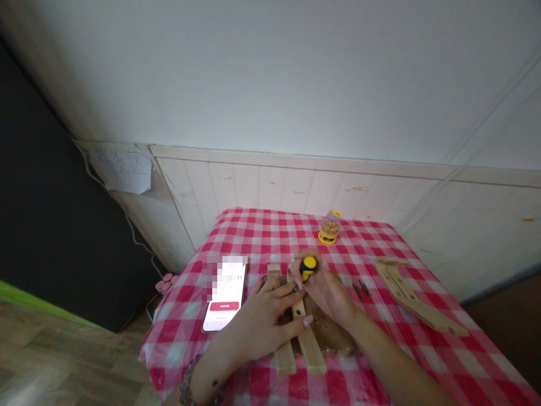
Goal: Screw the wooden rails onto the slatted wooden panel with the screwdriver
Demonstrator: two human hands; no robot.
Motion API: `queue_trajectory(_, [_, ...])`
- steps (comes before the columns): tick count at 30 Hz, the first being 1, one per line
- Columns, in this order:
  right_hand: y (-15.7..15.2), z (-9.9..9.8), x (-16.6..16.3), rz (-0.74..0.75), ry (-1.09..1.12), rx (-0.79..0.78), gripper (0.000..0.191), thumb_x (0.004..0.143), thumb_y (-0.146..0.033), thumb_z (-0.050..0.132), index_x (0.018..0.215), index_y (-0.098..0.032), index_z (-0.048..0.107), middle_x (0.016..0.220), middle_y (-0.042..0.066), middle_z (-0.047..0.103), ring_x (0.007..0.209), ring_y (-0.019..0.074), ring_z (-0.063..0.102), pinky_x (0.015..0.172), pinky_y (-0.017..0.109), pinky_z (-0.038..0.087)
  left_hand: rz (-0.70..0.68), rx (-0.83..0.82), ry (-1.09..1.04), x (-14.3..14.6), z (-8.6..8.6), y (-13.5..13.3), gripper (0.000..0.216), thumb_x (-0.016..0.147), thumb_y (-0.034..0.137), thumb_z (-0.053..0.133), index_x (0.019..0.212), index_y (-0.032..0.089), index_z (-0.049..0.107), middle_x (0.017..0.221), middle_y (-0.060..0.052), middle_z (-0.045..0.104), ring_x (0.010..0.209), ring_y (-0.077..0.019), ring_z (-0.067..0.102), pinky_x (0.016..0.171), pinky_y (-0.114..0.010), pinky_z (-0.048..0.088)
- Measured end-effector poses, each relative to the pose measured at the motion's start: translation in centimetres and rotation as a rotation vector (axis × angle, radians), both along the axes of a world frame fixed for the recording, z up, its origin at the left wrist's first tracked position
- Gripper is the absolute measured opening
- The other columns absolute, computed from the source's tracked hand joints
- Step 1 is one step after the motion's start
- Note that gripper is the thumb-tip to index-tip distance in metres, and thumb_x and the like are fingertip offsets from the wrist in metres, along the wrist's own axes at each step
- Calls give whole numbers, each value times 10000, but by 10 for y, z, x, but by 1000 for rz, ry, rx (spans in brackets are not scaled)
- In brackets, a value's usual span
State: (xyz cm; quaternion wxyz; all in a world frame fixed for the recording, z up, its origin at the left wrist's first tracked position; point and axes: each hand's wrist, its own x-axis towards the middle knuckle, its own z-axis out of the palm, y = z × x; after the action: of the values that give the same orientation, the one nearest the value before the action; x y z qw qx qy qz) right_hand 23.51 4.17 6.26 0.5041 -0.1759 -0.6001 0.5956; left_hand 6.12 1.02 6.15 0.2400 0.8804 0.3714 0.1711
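A short screwdriver [309, 263] with a yellow and black handle stands roughly upright in my right hand [327, 293], whose fingers are wrapped round it. Its tip is hidden behind my fingers. Below it lies a light wooden slat [311, 352] with dark holes or screw heads. Across this slat and a second wooden slat [285, 358] to its left rests my left hand [266, 313], its fingers stretched and spread and the thumb on the right slat. A brown board or block [332, 332] lies under and beside the slats, partly covered by my hands.
A lit phone [224, 307] lies left of my left hand. Behind stands a clear bit case [329, 228] with yellow ends. To the right are small dark metal bits [362, 288] and curved wooden parts [416, 301]. The table [262, 225] has a checked cloth and meets the wall.
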Motion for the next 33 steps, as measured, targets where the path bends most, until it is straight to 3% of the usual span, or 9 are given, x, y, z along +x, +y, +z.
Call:
queue_trajectory(4, [1, 1, 1, 4, 8, -125, 418, 1009, -671, 426, 1017, -277, 566, 773, -5, 476, 700, 196, 501, 671, 345, 485, -2, 21, -7, 0, 0, 0, 411, 1065, 420, 540, 1457, 307, 585, 1411, -58, 659, 1319, -313, 537, 1143, -510, 385])
queue_trajectory(11, [2, -1, 14, -65, -154, 94, 302, 993, -587, 583, 1086, -324, 467, 935, 7, 585, 833, 198, 560, 820, 373, 494, -11, 11, -7, 0, 2, 1, 391, 1071, 413, 530, 1444, 317, 596, 1436, -37, 643, 1357, -305, 507, 1186, -526, 334])
queue_trajectory(16, [-3, -1, 13, -66, -182, 153, 248, 1026, -546, 549, 1095, -326, 458, 832, -27, 528, 727, 177, 490, 724, 330, 444, -13, 6, -22, 0, 2, 1, 322, 1067, 423, 535, 1334, 321, 683, 1423, -37, 654, 1341, -298, 523, 1182, -504, 340])
queue_trajectory(21, [-4, 0, 4, 50, -35, -43, 488, 971, -739, 432, 1072, -280, 566, 801, -3, 452, 746, 205, 473, 757, 371, 470, -5, 24, -12, 1, 1, 2, 301, 1055, 427, 548, 1283, 313, 706, 1387, -44, 672, 1295, -308, 554, 1154, -501, 378])
queue_trajectory(24, [-3, 0, 4, 56, -26, -110, 431, 971, -703, 474, 1011, -282, 560, 804, 2, 441, 762, 211, 486, 746, 367, 478, -11, 16, -3, 0, 2, 1, 320, 1063, 412, 538, 1333, 306, 672, 1403, -44, 661, 1299, -303, 552, 1147, -501, 385])
queue_trajectory(29, [1, -9, 9, -54, -56, -20, 337, 999, -639, 503, 987, -302, 519, 850, 5, 495, 759, 205, 491, 744, 364, 478, -13, -3, 11, 0, 5, 1, 354, 1073, 433, 517, 1364, 287, 656, 1417, -48, 653, 1355, -313, 504, 1166, -517, 357])
queue_trajectory(33, [1, -10, 9, -43, -90, 99, 304, 1027, -611, 478, 1042, -309, 509, 881, 9, 535, 798, 208, 518, 794, 386, 468, -11, -3, -16, 0, 3, 1, 351, 1063, 421, 546, 1379, 312, 653, 1367, -37, 680, 1321, -298, 530, 1176, -498, 346])
